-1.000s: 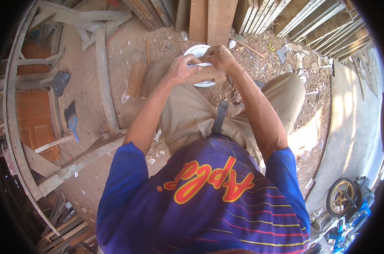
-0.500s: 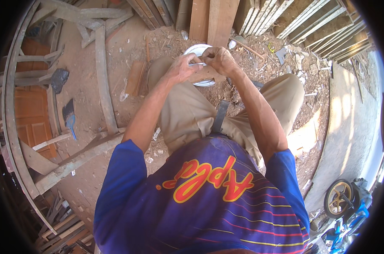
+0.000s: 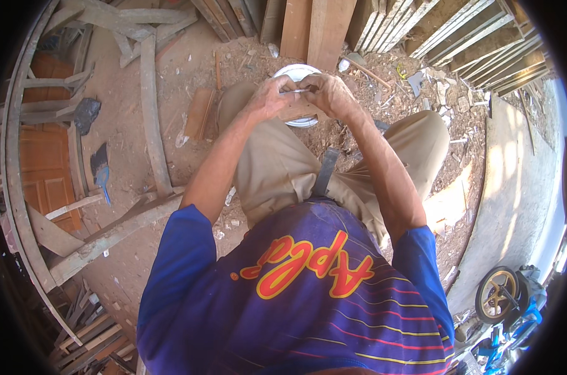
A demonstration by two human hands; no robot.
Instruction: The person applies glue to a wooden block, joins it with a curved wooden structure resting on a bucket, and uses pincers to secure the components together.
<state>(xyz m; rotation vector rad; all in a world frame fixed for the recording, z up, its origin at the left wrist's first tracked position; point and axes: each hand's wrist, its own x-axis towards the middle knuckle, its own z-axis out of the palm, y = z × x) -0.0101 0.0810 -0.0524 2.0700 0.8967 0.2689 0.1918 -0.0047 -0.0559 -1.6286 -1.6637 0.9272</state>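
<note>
My left hand [image 3: 272, 99] and my right hand [image 3: 329, 95] meet in front of me, fingertips close together. Both pinch a thin pale strip [image 3: 294, 92], too small to make out its kind. Under the hands stands a white round container [image 3: 294, 69], perhaps a bucket; only parts of its rim show. A piece of wood [image 3: 298, 112] lies across it, partly covered by my hands. My bent knees in tan trousers [image 3: 268, 169] flank this spot.
A flat brown board [image 3: 199, 112] lies left of my knee. Further left are a blue-handled brush [image 3: 102, 178], a black bundle [image 3: 87, 115] and a wooden frame [image 3: 153, 112]. Planks [image 3: 326, 34] lean at the back. Rubble [image 3: 443, 90] and a motorcycle [image 3: 508, 294] are on the right.
My right hand has turned a little, its fingers curling lower around the strip. The left hand stays nearly in place, still pinching.
</note>
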